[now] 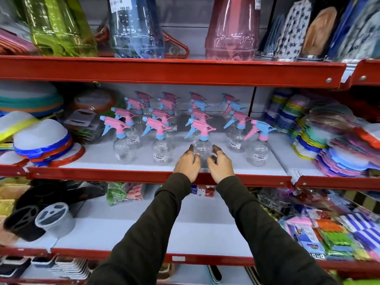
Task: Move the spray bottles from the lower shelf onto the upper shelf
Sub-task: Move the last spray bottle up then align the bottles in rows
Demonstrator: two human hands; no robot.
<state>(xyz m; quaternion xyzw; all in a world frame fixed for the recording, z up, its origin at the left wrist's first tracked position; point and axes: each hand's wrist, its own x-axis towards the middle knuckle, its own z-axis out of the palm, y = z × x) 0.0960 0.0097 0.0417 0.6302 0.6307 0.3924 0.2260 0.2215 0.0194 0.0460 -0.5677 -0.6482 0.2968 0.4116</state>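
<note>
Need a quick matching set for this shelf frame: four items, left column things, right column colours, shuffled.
Things:
1. front-right spray bottle head
2. centre bottle between the hands, head
3. top-shelf jug, far left
4. top-shelf jug, right of centre

Colours:
A. green
B. pink head, blue trigger
C. pink
D. blue head, pink trigger

Pairs: 1-D, 2-B, 3-A, 4-C

Clear, glossy plastic on the spray bottle (202, 148), with smooth pink-and-blue plastic on its trigger head and a paper price sticker on the neighbouring bottle (160, 150). The shelf (144, 161) shows a matt pale-grey deck behind a glossy red painted metal edge. Above stand see-through, shiny plastic jugs (136, 27). Dark matt cloth covers the sleeves (170, 204). On the right, plastic-wrapped packs (329, 233) gleam.
</note>
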